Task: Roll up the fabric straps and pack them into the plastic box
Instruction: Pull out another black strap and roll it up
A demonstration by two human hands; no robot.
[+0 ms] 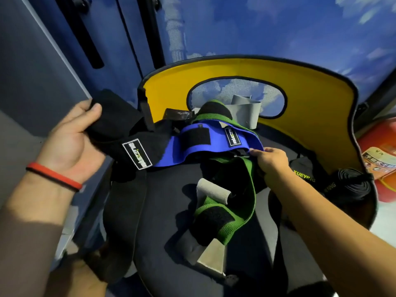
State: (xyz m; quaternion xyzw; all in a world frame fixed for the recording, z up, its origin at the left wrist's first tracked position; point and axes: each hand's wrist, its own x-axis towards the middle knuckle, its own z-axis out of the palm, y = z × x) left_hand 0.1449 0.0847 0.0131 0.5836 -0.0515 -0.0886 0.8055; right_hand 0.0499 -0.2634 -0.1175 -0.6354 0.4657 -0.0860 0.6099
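My left hand (70, 138) grips the end of a black fabric strap (128, 151) with a white label, lifted at the left; the rest of it hangs down over the seat's edge. My right hand (271, 161) pinches the edge of a blue strap (173, 148) that carries a black Velcro patch. A green strap (246, 185) with black and grey ends lies tangled below it on the dark chair seat (167, 200). A rolled black strap (351, 185) sits at the right. No plastic box is in view.
The chair has a yellow backrest (310, 99) with an oval opening. A grey strap (246, 112) stands at the back. An orange-red object (381, 155) with a printed label lies at the right. Blue cabinet doors (107, 39) stand at the upper left.
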